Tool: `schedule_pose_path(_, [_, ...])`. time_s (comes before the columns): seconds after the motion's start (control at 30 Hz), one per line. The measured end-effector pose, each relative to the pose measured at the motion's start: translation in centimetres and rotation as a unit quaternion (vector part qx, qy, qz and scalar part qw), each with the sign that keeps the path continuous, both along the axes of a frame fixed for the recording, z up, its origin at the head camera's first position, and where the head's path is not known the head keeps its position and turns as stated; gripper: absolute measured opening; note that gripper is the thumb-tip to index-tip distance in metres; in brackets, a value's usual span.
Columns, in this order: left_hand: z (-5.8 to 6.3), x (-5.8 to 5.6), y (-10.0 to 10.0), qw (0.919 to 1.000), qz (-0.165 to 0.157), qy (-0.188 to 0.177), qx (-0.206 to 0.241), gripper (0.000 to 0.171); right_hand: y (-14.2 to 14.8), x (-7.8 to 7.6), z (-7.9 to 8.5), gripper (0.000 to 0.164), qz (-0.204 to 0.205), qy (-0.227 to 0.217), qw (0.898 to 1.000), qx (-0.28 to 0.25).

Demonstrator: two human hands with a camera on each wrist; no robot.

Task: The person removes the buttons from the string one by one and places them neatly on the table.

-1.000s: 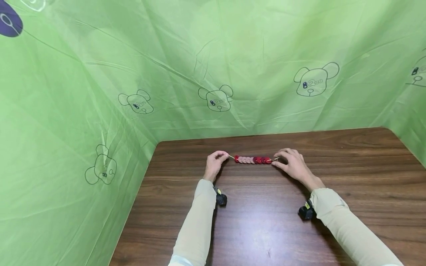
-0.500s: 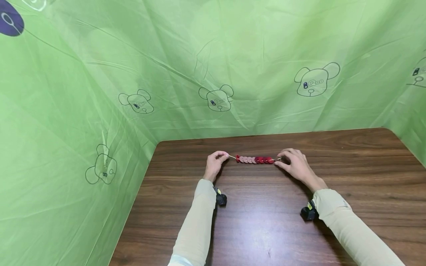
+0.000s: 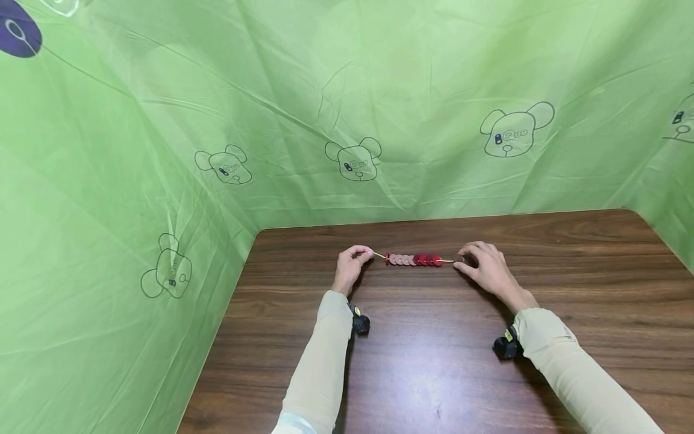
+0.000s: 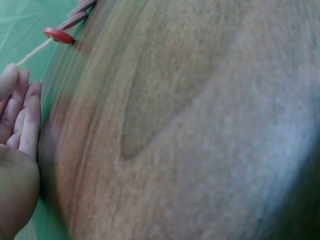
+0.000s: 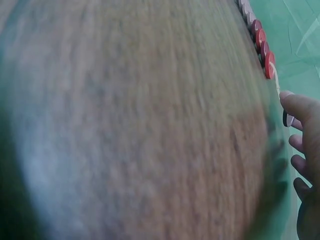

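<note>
Near the surface's (image 3: 423,367) far edge, my left grip (image 3: 349,267) pinches the cord (image 4: 36,50), my right grip (image 3: 485,269) a dark disc (image 5: 287,118); strung discs (image 3: 414,260) lie between (light and slick, I'd judge; best taken by the rims).

strung discs (image 3: 415,260) bar the way between the left hand (image 3: 351,267) and right hand (image 3: 486,269); bare table (image 3: 420,325) opens at their 6 o'clock, between the sleeves (image 3: 324,355), while green sheeting (image 3: 434,132) walls off 12 o'clock.
</note>
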State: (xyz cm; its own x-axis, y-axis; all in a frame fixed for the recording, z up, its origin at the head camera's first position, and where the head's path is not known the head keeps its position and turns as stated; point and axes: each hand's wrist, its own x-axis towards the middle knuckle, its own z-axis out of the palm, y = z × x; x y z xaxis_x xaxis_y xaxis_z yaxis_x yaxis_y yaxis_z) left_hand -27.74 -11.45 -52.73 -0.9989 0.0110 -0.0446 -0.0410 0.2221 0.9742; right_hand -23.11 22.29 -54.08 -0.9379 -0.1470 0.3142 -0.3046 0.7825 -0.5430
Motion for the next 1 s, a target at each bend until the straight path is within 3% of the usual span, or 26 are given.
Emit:
schedule_pose_path(0.07, [-1.0,-0.6,-0.2,1.0,0.001,-0.002,0.001,0.018,0.2,0.0,0.0,0.032,-0.003,0.0,1.0,0.0])
schedule_pose_path(0.2, [-1.5,-0.8,-0.1,0.9999,0.015,0.001,0.0,0.018,0.5,-0.1,0.1,0.031,-0.01,0.002,1.0,-0.004])
schedule_pose_path(0.57, [-1.4,-0.4,0.0,0.9997,0.021,0.008,0.012,0.013,0.1,0.2,1.0,0.031,-0.004,0.024,1.0,-0.012])
schedule_pose_path(1.0, [-1.1,-0.3,0.1,0.9997,0.021,0.005,0.014,0.014,-3.1,0.1,1.7,0.033,0.034,0.019,0.999,0.002])
